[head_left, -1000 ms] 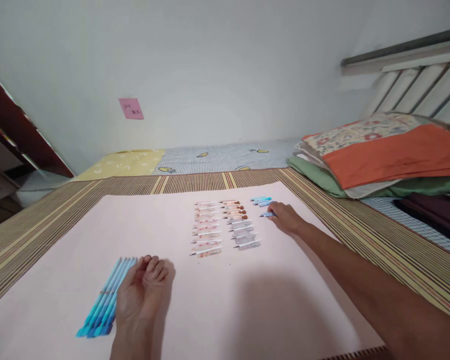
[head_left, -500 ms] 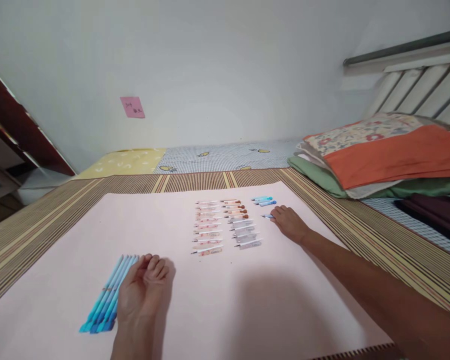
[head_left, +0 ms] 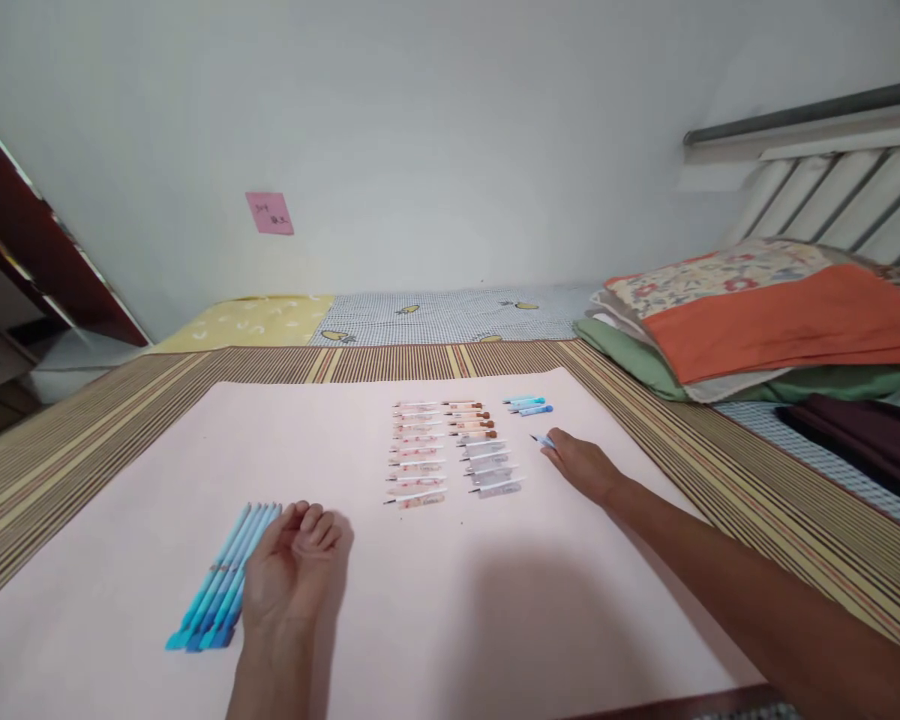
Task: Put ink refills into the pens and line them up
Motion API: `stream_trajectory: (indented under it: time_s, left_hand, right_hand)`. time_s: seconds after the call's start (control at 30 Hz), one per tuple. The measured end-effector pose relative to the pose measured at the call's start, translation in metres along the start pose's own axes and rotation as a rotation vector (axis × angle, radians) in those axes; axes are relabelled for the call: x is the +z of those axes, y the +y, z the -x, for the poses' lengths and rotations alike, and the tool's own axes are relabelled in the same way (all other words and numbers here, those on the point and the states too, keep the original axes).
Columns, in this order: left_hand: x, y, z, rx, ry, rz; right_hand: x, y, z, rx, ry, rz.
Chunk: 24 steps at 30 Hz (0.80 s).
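My right hand (head_left: 576, 464) pinches a light blue pen (head_left: 543, 440) with a dark tip pointing left, low over the pink sheet. Just beyond it lie a turquoise-ended pen (head_left: 525, 401) and a blue-ended pen (head_left: 532, 410), side by side. My left hand (head_left: 296, 565) rests palm up with its fingers loosely curled in, and nothing shows in them. Beside it, partly covered by it, lies a bundle of blue pens (head_left: 221, 580), apparently with a band round it. Several pink-toned pens (head_left: 418, 450) form one column; brown-ended pens (head_left: 471, 420) and grey pens (head_left: 495, 472) form another.
The large pink sheet (head_left: 157, 520) covers much of a striped mat (head_left: 390, 364). Folded bedding with an orange edge (head_left: 787, 325) is piled at the right, near dark cloth (head_left: 855, 435). A pink note (head_left: 269, 213) hangs on the wall behind.
My right hand has drawn slightly back toward me, away from the two blue pens, keeping the light blue pen. My left hand stays beside the bundle. The view shifts slightly.
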<state>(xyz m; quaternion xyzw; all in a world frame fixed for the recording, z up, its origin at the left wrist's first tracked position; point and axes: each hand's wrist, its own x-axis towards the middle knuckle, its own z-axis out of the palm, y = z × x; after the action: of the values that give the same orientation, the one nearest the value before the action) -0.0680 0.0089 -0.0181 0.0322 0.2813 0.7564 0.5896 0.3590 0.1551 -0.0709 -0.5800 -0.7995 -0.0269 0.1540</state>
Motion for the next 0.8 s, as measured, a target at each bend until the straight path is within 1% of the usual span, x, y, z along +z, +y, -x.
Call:
stream_trajectory:
  time_s: [0.17, 0.33, 0.43, 0.5, 0.57, 0.6, 0.67, 0.7, 0.77, 0.8]
  left_hand:
    - [0.0, 0.001, 0.001, -0.007, 0.005, 0.024]
    - [0.002, 0.002, 0.001, -0.011, 0.009, 0.042]
    - [0.002, 0.002, 0.001, -0.013, 0.006, 0.047]
    - [0.001, 0.002, 0.001, -0.021, -0.003, 0.056]
    - [0.002, 0.003, 0.002, -0.029, -0.006, 0.061]
    - [0.002, 0.002, 0.002, -0.03, -0.003, 0.061]
    - [0.002, 0.002, 0.003, -0.029, 0.001, 0.056]
    - [0.003, 0.002, 0.003, -0.027, -0.001, 0.054]
    - [0.003, 0.002, 0.003, -0.025, -0.005, 0.052]
    - [0.003, 0.002, 0.003, -0.024, -0.005, 0.053]
  right_hand:
    - [-0.003, -0.001, 0.005, 0.11, 0.067, -0.124]
    - [-0.005, 0.003, 0.009, 0.318, 0.223, -0.275]
    - [-0.011, 0.002, 0.011, 0.405, 0.272, -0.368]
    - [-0.017, -0.005, 0.012, 0.434, 0.28, -0.428]
    - [-0.023, -0.021, 0.013, 0.437, 0.268, -0.483]
    - [-0.024, -0.034, 0.014, 0.426, 0.253, -0.509]
    - [-0.024, -0.066, 0.02, 0.37, 0.202, -0.558]
    - [-0.021, -0.085, 0.024, 0.314, 0.16, -0.587]
    - [-0.014, -0.122, 0.033, 0.059, -0.025, -0.62]
    - [-0.01, -0.139, 0.038, -0.09, -0.116, -0.565]
